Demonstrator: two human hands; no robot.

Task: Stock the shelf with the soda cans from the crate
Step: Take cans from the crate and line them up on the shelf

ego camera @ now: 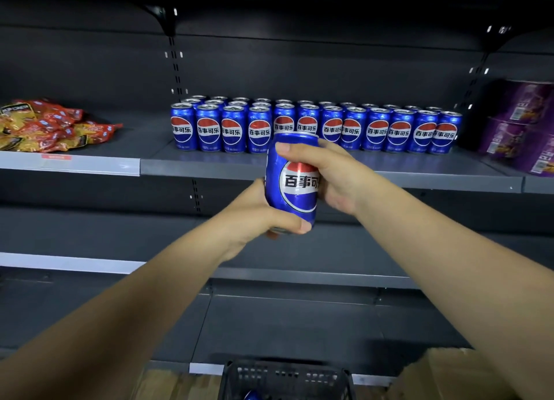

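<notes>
Blue aluminium soda can (295, 183), upright with its long axis near vertical and logo facing the camera, is held in mid-air before the grey metal shelf (209, 161). Red-and-yellow snack bags (51, 126) lie far left. Left hand (254, 216) grips the can's base; right hand (335, 180) wraps its upper side. Rows of identical shelved cans (314, 126) stand behind; purple packs (521, 129) stand right; black plastic crate (284, 369) sits below.

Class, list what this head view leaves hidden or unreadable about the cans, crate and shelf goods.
Head view:
Crate: cut off by bottom edge; contents uncountable.
Back rows of cans: hidden behind front row; only tops show.
Held can: left hand and right hand cover its sides.
Purple packs: cut by right edge, print blurred.
</notes>
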